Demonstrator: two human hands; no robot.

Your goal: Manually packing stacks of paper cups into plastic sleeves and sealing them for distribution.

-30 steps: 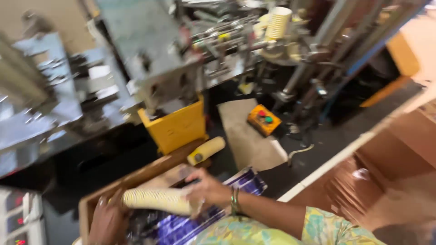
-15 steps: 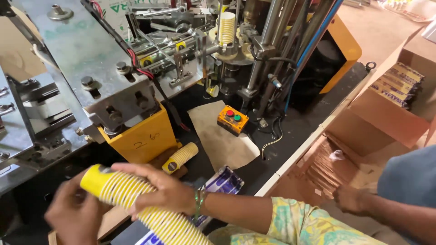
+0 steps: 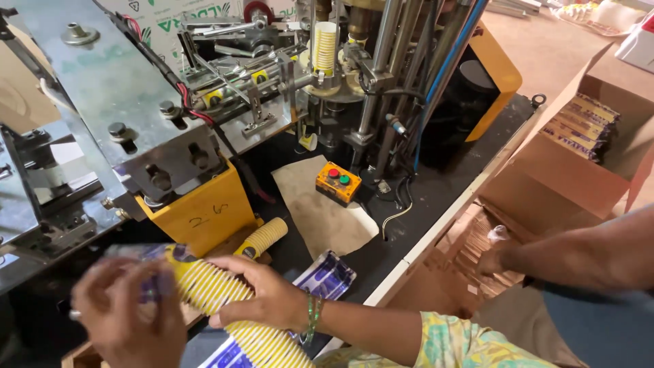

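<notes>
Counting what's showing: three stacks of yellow-striped paper cups, namely one long stack (image 3: 231, 307) lying across the hands, one short stack (image 3: 262, 238) lying by the yellow machine block (image 3: 197, 211), one upright stack (image 3: 325, 46) sitting in the machine. One orange button box (image 3: 338, 182), carrying two buttons, red and green. Two open brown cardboard boxes (image 3: 545, 170) sitting at right. Three hands showing.

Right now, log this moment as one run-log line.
left hand: pulling clear sleeve over stack end | right hand: gripping yellow paper cup stack | nearby: short cup stack, orange button box | co-worker's hand: in carton
</notes>
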